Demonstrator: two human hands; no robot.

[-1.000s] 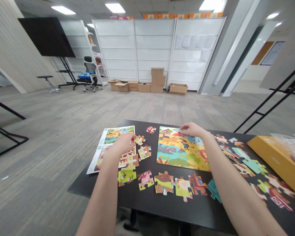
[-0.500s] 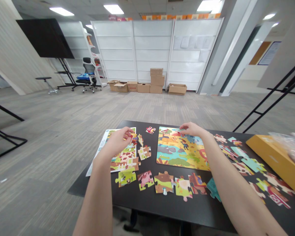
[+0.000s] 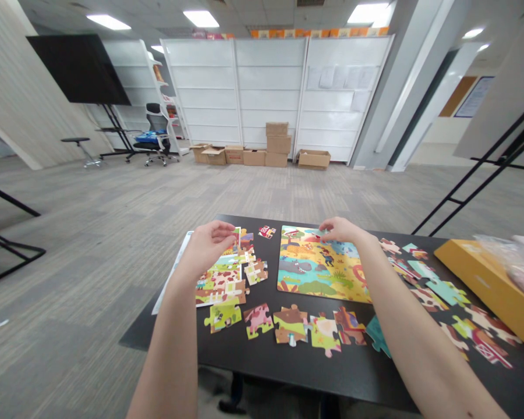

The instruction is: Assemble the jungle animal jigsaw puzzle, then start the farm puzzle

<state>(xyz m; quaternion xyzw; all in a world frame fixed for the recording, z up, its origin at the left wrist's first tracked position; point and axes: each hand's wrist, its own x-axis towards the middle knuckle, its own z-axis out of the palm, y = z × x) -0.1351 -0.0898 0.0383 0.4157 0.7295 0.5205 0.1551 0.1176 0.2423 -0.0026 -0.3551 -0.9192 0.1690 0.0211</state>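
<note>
My left hand (image 3: 212, 243) hovers over the printed picture sheet (image 3: 181, 256) at the left of the table, fingers bent and nothing visible in them. Just right of its fingertips a purple-and-orange puzzle piece (image 3: 247, 237) lies by the sheet's edge, above other pieces such as a cream-and-brown one (image 3: 256, 272). My right hand (image 3: 341, 229) is above the far edge of the animal picture board (image 3: 303, 284). Its fingers are closed around what looks like a red puzzle piece (image 3: 316, 237), mostly hidden by the fingertips.
A row of loose pieces, including a pink pig piece (image 3: 258, 320), lies along the near side. More pieces (image 3: 448, 291) are scattered at right beside a yellow box (image 3: 491, 285). A small red piece (image 3: 266, 232) sits near the far edge of the black table (image 3: 262, 358).
My left hand has let go of the purple-and-orange piece by the sheet and drawn slightly left. The piece now lies flatter. My right hand has hardly moved.
</note>
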